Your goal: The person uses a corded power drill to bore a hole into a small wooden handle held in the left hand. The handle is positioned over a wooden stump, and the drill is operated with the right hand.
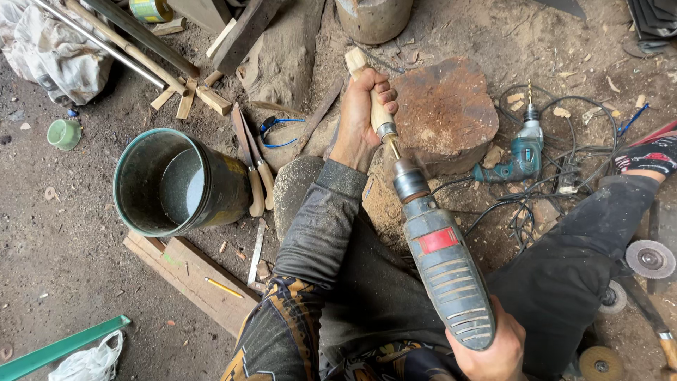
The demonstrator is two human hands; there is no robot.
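My left hand (361, 116) is closed around a pale wooden handle (368, 90) with a metal ferrule at its near end, held upright above a reddish wood stump (451, 116). My right hand (493, 349) grips the rear of a grey-green electric drill (441, 264) with a red patch on its body. The drill's bit (392, 149) enters the ferrule end of the handle. My forearm in a dark sleeve crosses over my lap.
A dark metal bucket with water (176, 183) stands at left beside two knives with wooden handles (254, 169). A second teal drill (522, 152) lies among black cables at right. Grinding discs (649, 257), a plank with a pencil (194, 275), and wood scraps lie around.
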